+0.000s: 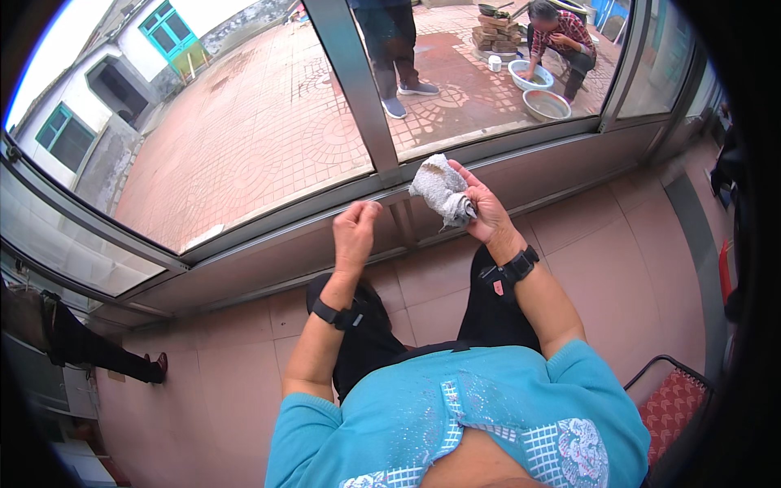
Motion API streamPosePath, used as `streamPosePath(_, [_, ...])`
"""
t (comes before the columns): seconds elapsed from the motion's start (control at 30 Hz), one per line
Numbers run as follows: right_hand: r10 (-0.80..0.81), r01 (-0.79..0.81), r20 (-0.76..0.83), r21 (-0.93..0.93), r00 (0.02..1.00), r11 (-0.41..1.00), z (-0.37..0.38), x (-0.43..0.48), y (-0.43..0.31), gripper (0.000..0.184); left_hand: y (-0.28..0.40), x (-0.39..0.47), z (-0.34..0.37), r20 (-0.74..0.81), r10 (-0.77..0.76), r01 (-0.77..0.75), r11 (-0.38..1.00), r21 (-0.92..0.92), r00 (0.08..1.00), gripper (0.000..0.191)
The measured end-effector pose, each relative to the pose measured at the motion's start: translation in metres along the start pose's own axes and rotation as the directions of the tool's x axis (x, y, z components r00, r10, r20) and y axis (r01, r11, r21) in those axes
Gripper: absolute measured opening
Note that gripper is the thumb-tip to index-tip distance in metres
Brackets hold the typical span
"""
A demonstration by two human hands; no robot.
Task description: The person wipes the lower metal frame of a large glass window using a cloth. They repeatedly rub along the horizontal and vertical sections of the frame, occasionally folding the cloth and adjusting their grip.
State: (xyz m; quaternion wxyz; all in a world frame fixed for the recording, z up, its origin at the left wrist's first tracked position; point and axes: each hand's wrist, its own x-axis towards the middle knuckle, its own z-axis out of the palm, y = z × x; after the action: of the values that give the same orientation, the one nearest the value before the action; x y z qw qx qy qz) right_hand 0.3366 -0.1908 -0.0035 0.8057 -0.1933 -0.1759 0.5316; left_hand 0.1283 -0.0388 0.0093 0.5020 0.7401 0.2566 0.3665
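A crumpled grey-white terry cloth (438, 186) with a brownish stain rests in my right hand (488, 210). My right palm faces up, with the fingers partly behind the cloth and a dark, folded end of it by the thumb. To the left, my left hand (355, 229) is curled, fingers closed, and I see nothing in it. Both hands are raised before the metal-framed window (366, 122), near its lower rail. Whether either hand touches the frame cannot be told.
Below is a pinkish tiled floor (586, 274). A folding chair with a red patterned seat (668, 409) stands at the right. At left is another person's leg (104, 338). Beyond the glass, one person stands (390, 49) and another crouches (564, 46) by two basins (546, 105).
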Motion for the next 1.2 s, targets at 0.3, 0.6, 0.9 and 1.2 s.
streamPosePath(0.3, [0.119,-0.152,-0.193,-0.171,0.974,0.973,-0.033,0.002,0.062,0.068,-0.063,-0.026,0.048,0.311,-0.448,0.544,0.722,-0.427,0.838,0.053])
streamPosePath(0.6, [0.078,-0.161,-0.199,-0.444,0.977,0.882,-0.035,0.009,0.074,0.069,-0.085,-0.005,0.053,0.218,-0.422,0.457,0.63,-0.628,0.88,0.021])
streamPosePath(0.9, [0.288,-0.362,-0.237,-0.389,0.928,0.847,-0.037,0.01,0.076,0.055,-0.089,-0.003,0.052,0.198,-0.473,0.456,0.528,-0.716,0.858,0.015])
streamPosePath(1.2, [0.228,-0.347,-0.296,-0.455,0.927,0.82,-0.045,0.003,0.075,0.038,-0.085,-0.005,0.051,0.107,-0.503,0.48,0.709,-0.517,0.858,0.022])
